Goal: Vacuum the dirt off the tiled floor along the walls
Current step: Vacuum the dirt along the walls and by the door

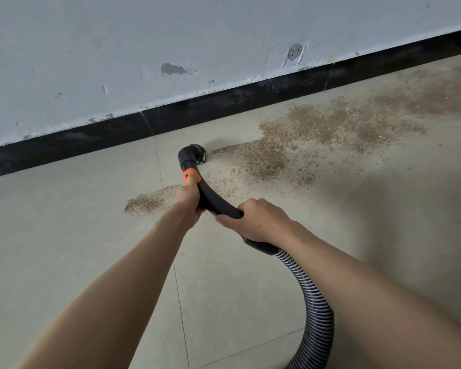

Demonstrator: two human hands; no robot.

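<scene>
Arms: two arms come into view from the bottom edge, one from the lower left corner, one from the lower right.
Sleeves: none show; both forearms are bare from the frame edge down to the wrists.
Left hand [188,194]: bare, with no glove, ring or band to be seen.
Right hand [256,218]: bare as well, knuckles and the back of the hand facing the camera.
Wrists: plain on both sides, carrying no watch, bracelet or strap.
Nails: only the left thumbnail shows, and it looks short and unpainted.
Rest of the body: out of view; no clothing shows anywhere.
</scene>
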